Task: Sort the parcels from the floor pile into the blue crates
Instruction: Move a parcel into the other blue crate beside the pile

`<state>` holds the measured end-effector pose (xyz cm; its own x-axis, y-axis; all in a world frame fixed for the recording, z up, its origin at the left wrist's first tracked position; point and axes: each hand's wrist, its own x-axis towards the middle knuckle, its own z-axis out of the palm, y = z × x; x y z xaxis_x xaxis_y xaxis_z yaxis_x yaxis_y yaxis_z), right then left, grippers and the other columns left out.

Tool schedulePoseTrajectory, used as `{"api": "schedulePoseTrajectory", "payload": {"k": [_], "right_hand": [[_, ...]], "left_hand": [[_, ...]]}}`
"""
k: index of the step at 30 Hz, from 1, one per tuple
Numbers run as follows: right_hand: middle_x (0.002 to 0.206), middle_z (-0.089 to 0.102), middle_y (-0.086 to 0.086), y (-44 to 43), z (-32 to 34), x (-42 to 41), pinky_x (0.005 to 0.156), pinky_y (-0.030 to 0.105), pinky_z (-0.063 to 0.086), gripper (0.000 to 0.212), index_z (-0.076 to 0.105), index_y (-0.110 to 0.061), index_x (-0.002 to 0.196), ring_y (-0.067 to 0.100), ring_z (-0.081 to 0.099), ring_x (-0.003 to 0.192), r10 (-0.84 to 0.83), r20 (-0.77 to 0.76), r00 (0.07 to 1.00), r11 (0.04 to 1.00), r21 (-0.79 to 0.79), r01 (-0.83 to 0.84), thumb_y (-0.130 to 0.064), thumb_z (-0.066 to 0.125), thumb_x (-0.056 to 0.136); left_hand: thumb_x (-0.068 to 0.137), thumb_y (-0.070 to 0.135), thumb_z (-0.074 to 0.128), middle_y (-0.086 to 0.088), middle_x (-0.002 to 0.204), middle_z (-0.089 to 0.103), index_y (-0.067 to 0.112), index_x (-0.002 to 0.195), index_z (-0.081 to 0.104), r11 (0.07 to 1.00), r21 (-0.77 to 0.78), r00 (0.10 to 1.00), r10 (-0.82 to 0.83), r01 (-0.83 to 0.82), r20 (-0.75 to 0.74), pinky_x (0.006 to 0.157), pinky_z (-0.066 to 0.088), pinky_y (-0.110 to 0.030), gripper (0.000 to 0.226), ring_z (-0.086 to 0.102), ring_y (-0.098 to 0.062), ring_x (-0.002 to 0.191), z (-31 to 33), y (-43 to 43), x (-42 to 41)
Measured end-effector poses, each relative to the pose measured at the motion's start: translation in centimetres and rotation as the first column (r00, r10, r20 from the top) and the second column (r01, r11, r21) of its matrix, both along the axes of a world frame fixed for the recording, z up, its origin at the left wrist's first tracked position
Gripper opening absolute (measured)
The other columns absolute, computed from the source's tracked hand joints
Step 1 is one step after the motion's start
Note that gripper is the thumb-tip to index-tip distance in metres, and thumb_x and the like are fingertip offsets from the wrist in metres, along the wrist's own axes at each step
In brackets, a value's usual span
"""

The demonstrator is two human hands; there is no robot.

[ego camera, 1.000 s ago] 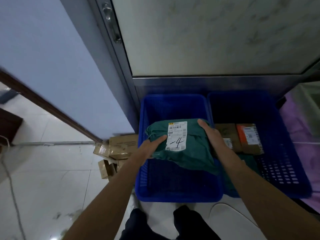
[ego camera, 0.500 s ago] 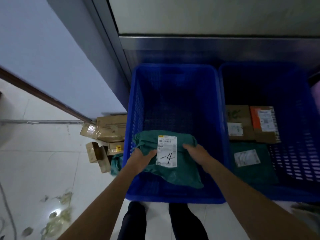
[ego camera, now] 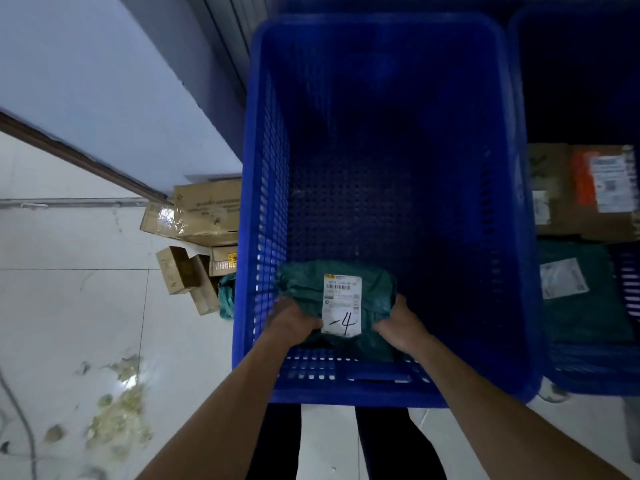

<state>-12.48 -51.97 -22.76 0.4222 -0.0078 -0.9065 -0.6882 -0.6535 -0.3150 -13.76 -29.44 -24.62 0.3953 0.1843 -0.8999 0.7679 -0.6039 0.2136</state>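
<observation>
A white tiled floor (ego camera: 69, 323) gleamed beneath a pale blue-grey wall (ego camera: 86, 64). A dark brown skirting strip (ego camera: 79, 157) ran diagonally along the wall's foot. Where it ended, a flat metal rail (ego camera: 69, 203) crossed the tiles. Yellow-green scraps (ego camera: 117, 420) lay scattered over the floor at lower left, near a thin grey cable (ego camera: 26, 431) that curved out of the picture. A ribbed metal door frame (ego camera: 225, 39) rose beside the wall. 2 legs in dark trousers (ego camera: 391, 445) stood at bottom centre.
</observation>
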Motion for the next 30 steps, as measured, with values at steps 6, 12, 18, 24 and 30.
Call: {"api": "schedulePoseTrajectory", "payload": {"k": [6,12,18,24,30], "right_hand": [[0.116,0.06,0.006,0.4,-2.4,-1.2,0.083,0.032,0.053,0.074,0.028,-0.014,0.142,0.024,0.062,0.101,0.179,-0.072,0.981,0.979,-0.088,-0.184,-0.025,0.074,0.086],[0.135,0.058,0.006,1.2,-3.7,-0.8,0.095,0.033,0.049,0.059,0.037,-0.014,0.146,0.024,0.059,0.114,0.179,-0.116,0.977,0.978,-0.091,-0.19,-0.043,0.057,0.099],[0.138,0.055,0.016,1.7,-5.1,-0.1,0.094,0.036,0.047,0.063,0.041,-0.007,0.145,0.032,0.058,0.117,0.149,-0.139,0.979,0.971,-0.165,-0.172,-0.055,0.032,0.105],[0.131,0.059,0.016,1.8,-6.6,0.6,0.095,0.038,0.048,0.059,0.049,-0.004,0.138,0.031,0.06,0.111,0.184,-0.143,0.973,0.961,-0.184,-0.208,-0.051,0.031,0.107],[0.109,0.066,0.01,1.5,-7.6,0.3,0.086,0.035,0.05,0.048,0.063,-0.01,0.119,0.027,0.062,0.094,0.206,-0.113,0.972,0.956,-0.188,-0.224,-0.048,0.037,0.107]], "left_hand": [[0.086,0.032,0.079,-0.017,0.144,0.05,0.002,0.148,0.034,0.964,0.185,0.97,-0.156,0.19,-0.185,0.106,0.046,-0.038,0.082,0.05,-0.033,0.133,-1.2,-1.0,-1.7],[0.093,0.014,0.065,-0.016,0.128,0.063,0.0,0.126,0.062,0.932,0.231,0.952,-0.239,0.28,-0.191,0.077,0.048,-0.03,0.035,0.063,-0.03,0.115,-1.7,-1.2,-1.3],[0.101,0.015,0.053,-0.018,0.134,0.06,0.0,0.129,0.06,0.927,0.261,0.957,-0.23,0.271,-0.175,0.092,0.052,-0.037,0.033,0.06,-0.033,0.122,-2.5,-1.7,-0.6],[0.1,0.013,0.051,-0.017,0.136,0.059,0.003,0.13,0.061,0.911,0.298,0.955,-0.239,0.284,-0.178,0.093,0.05,-0.035,0.033,0.057,-0.031,0.124,-3.7,-2.0,-0.2],[0.1,0.012,0.054,-0.015,0.124,0.066,0.001,0.117,0.068,0.911,0.29,0.943,-0.227,0.294,-0.243,0.075,0.05,-0.03,0.024,0.065,-0.028,0.112,-3.9,-2.6,0.6]]}}
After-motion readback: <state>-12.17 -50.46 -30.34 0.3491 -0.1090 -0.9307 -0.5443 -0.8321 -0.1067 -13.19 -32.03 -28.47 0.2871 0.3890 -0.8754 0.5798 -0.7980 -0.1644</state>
